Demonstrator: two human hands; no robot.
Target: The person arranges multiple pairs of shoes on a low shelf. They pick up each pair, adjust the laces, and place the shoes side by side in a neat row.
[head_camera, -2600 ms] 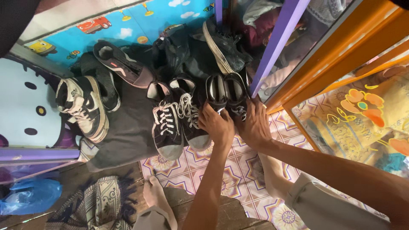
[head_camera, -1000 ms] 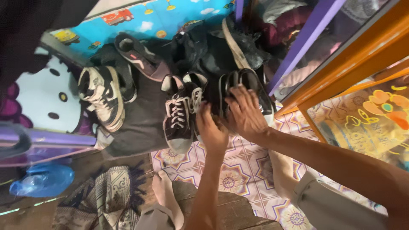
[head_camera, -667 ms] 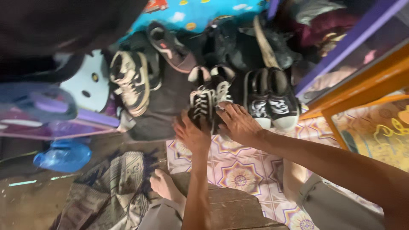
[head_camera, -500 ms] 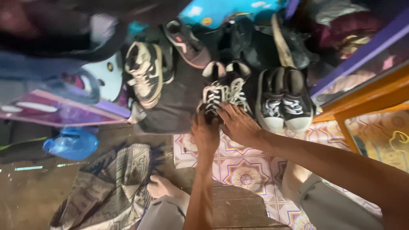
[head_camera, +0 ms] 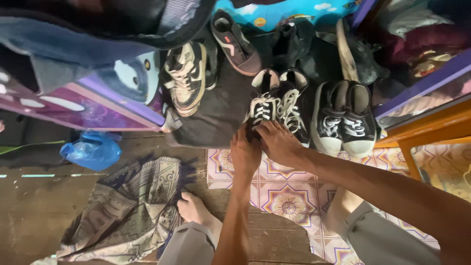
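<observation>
Both hands clasped the toes of the black canvas lace-up sneakers with white laces (head_camera: 277,105): the left hand (head_camera: 245,152) curled over one toe, the right hand (head_camera: 278,142) seemingly over the other, on the dark grey cloth mat (head_camera: 216,113). Just beside stood a smaller black low-top pair (head_camera: 343,120); a sideways shove could knock those askew.

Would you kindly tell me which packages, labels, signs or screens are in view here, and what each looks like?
Blue plastic bag: on the wooden floor at left, crumpled, tied shut.
Small red label: on the side of the dark slip-on shoe at top, rectangular.
No signs or screens are in view.
</observation>
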